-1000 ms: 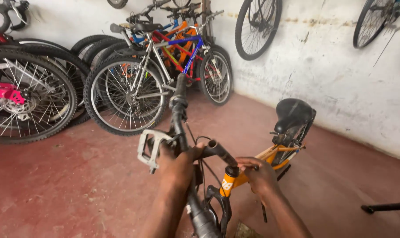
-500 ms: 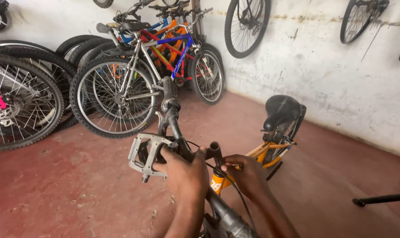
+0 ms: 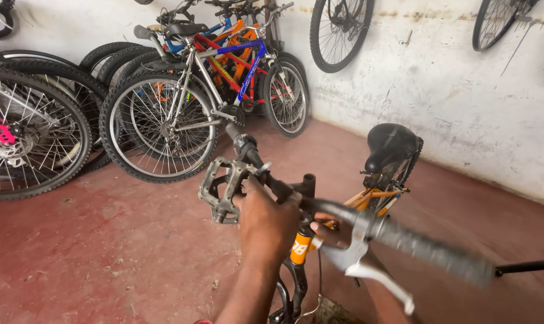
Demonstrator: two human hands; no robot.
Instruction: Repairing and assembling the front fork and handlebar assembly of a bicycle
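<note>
An orange bicycle (image 3: 368, 198) with a black saddle (image 3: 392, 144) stands in front of me. My left hand (image 3: 266, 225) is closed around its black handlebar (image 3: 284, 189) near the stem. A grey platform pedal (image 3: 224, 189) sits right against that hand's fingers. The bar's near end, with a grey grip (image 3: 434, 249) and silver brake lever (image 3: 374, 276), is blurred and points right. My right hand (image 3: 332, 233) is mostly hidden under the bar beside the orange head tube (image 3: 300, 246), with only its curled fingers showing.
Several parked bicycles (image 3: 200, 90) lean by the white wall at the back left, and a large wheel (image 3: 26, 138) stands at the far left. Wheels (image 3: 338, 30) hang on the wall. A black bar (image 3: 527, 266) lies on the red floor at right.
The handlebar has swung, so its gripped end and brake lever now reach toward the right foreground. My left hand stays on the bar with the pedal beside it.
</note>
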